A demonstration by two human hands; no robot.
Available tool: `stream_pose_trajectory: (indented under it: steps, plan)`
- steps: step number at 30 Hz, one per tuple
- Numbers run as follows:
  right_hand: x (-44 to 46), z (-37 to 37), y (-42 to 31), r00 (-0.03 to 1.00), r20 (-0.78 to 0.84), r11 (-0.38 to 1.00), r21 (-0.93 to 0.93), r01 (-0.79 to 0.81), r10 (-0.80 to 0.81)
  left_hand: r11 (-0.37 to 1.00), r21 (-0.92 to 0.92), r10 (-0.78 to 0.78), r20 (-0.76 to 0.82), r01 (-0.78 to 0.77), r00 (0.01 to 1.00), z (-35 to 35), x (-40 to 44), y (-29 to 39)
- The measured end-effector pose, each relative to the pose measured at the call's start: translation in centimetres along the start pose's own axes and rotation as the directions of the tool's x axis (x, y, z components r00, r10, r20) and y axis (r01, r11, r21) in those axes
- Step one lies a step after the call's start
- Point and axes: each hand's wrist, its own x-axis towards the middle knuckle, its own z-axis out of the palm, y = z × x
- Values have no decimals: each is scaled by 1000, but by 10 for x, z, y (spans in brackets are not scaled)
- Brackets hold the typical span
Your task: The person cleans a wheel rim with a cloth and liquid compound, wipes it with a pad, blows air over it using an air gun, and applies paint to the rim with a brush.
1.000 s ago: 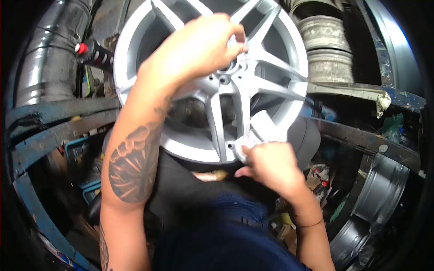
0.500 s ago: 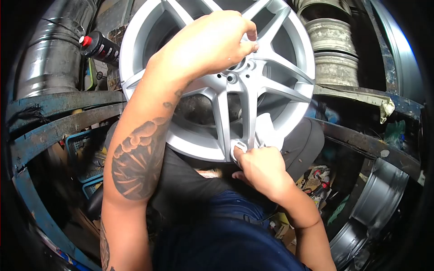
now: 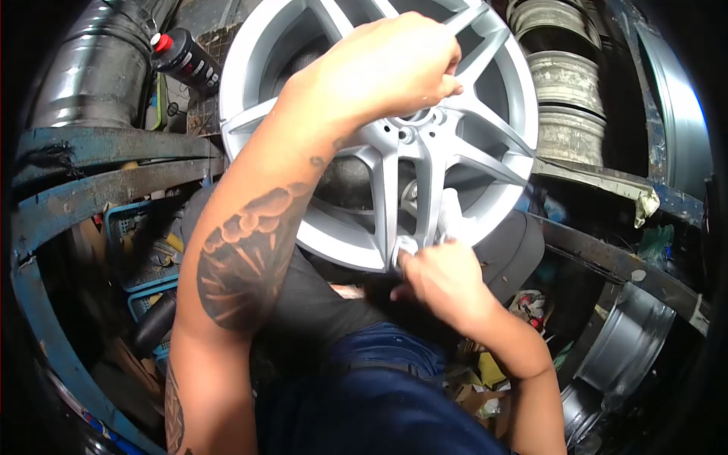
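Observation:
A silver alloy wheel with paired spokes leans across the person's lap, face up toward the camera. My left hand lies over its upper middle beside the hub, fingers curled down onto the spokes. What those fingers hold, if anything, is hidden. At the lower rim, my right hand is closed on a white cloth, part of which is wrapped about a fingertip. That finger presses at the outer end of a lower spoke, and the rest of the cloth hangs over the neighbouring spoke.
A black bottle with a red cap stands at upper left. Blue metal rails run along both sides. Stacked worn rims are at upper right, more rims at lower right. A blue basket sits lower left.
The wheel and my left hand appear a little further right, as does the bottle, so the view has shifted. My right hand stays at the same lower spoke with the cloth.

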Motion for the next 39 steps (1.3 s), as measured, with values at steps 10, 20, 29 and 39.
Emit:
stream_pose_trajectory:
  steps: [10, 20, 29, 39]
  plan:
    - [-1, 5, 2, 1000, -7, 999, 13, -30, 30, 978, -106, 160, -171, -180, 972, 33, 10, -6]
    - [-5, 15, 16, 979, -203, 998, 61, -13, 25, 939, -316, 108, -107, -136, 988, 28, 1, 16]
    - [-6, -1, -1, 986, -158, 998, -46, 44, -51, 959, -252, 112, -91, -132, 989, 34, -4, 18]
    - [-22, -45, 25, 964, 163, 959, 230, 168, -208, 907, -421, 32, 36, -14, 999, 34, 1, 32]
